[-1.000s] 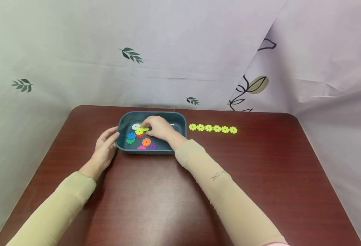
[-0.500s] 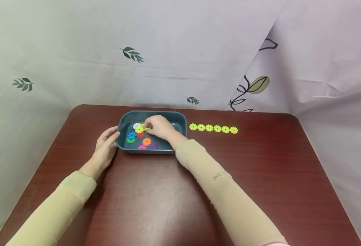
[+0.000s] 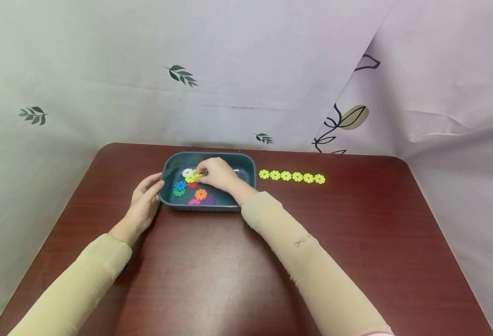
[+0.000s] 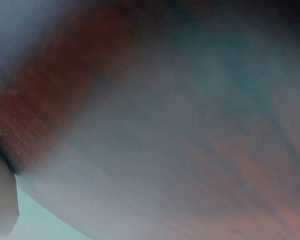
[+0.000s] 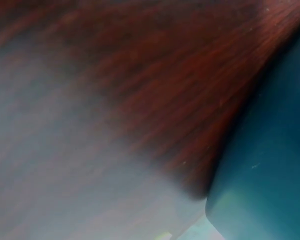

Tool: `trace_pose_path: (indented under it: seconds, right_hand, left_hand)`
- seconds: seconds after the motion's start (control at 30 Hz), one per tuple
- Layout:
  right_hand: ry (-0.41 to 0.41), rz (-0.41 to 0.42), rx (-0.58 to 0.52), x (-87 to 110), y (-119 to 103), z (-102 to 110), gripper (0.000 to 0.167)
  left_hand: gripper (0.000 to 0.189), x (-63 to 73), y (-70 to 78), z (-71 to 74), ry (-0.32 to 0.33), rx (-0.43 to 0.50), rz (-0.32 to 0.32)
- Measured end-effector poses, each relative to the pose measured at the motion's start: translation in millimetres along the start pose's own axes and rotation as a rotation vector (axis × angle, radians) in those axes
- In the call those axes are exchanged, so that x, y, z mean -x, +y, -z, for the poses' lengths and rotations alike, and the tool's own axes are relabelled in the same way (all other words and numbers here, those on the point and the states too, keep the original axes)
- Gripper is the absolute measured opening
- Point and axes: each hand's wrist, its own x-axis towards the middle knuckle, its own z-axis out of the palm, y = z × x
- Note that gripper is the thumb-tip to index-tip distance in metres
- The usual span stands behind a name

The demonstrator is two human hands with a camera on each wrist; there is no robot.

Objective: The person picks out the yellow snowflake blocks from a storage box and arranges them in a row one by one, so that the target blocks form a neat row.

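Observation:
A dark blue plastic basin (image 3: 206,208) sits near the table's back edge. My left hand (image 3: 142,205) holds its left side, thumb on the rim and fingers along the outer wall. Inside the basin, my right hand (image 3: 218,174) pinches a yellow snowflake disc (image 3: 197,178) between thumb and fingertips. Around it lie loose discs: white (image 3: 187,172), blue (image 3: 180,185), green (image 3: 179,192), orange (image 3: 201,193), pink (image 3: 194,201) and purple (image 3: 209,200). A red disc (image 3: 192,185) is partly covered by yellow. The basin's wall (image 5: 275,135) fills the right of the right wrist view.
Several yellow snowflake discs (image 3: 286,176) form a straight row to the right of the basin. Everything rests on a reddish-brown wooden table (image 3: 187,270). Pale cloth (image 3: 229,84) with leaf prints hangs behind and beside it. The left wrist view is mostly blurred.
My right hand's fingers have closed on a yellow disc, which showed edge-on half a second ago and now lies over the other yellow ones. The left hand has kept its place.

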Motion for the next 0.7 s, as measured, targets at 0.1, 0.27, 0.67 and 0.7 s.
trace_pose_path:
  seconds: [0.1,0.27,0.67,0.7]
  right_hand:
    - [0.034,-0.001,-0.048,-0.1,2,-1,0.021]
    - [0.103,-0.004,-0.138,1.1,4,2,0.019]
    - [0.148,-0.012,-0.227,7.4,4,15,0.019]
    - [0.148,-0.016,-0.228,8.1,4,16,0.019]
  left_hand:
    - [0.018,0.6,-0.2,-0.7,0.003,0.000,0.004]
    - [0.019,0.5,-0.8,-1.3,0.005,-0.002,0.000]
    - [0.019,-1.1,-1.9,1.4,-0.022,0.014,-0.028]
    - [0.019,-1.1,-2.1,1.5,-0.021,0.018,-0.032]
